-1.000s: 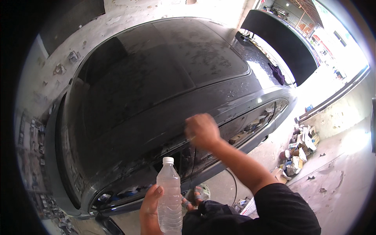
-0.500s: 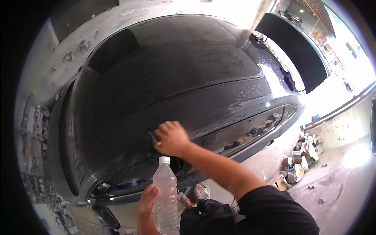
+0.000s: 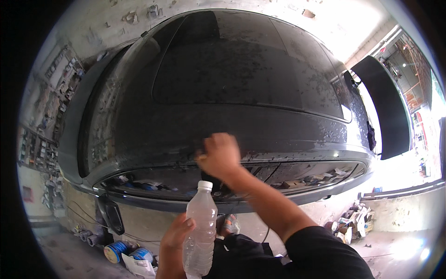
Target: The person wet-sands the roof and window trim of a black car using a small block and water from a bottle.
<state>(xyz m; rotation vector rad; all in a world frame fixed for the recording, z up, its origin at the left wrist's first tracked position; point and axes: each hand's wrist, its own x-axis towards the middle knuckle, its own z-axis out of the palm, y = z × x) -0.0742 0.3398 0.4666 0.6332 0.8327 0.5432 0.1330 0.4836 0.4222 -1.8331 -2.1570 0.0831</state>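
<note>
My left hand [image 3: 177, 231] grips an upright clear plastic bottle [image 3: 200, 232] with a white cap and cloudy liquid in it, low in the middle of the view. My right hand [image 3: 219, 157] is closed and smeared by motion at the dark car roof's near edge [image 3: 176, 139]; what it holds is hidden by the fingers and blur. Wet streaks and droplets show on the roof around the side windows [image 3: 311, 174]. My sandalled foot [image 3: 228, 223] shows below, beside the bottle.
A raised black panel [image 3: 388, 111] stands at the car's right end. A side mirror [image 3: 111, 214] juts out at lower left. Paint cans [image 3: 115, 251], cables and pipes lie beyond it. Piled cartons [image 3: 353, 223] lie at lower right. A pale wall [image 3: 306, 14] runs behind the car.
My right hand has moved leftward along the roof edge since a second ago. The view has turned, so the car lies more level. My left hand keeps hold of the bottle.
</note>
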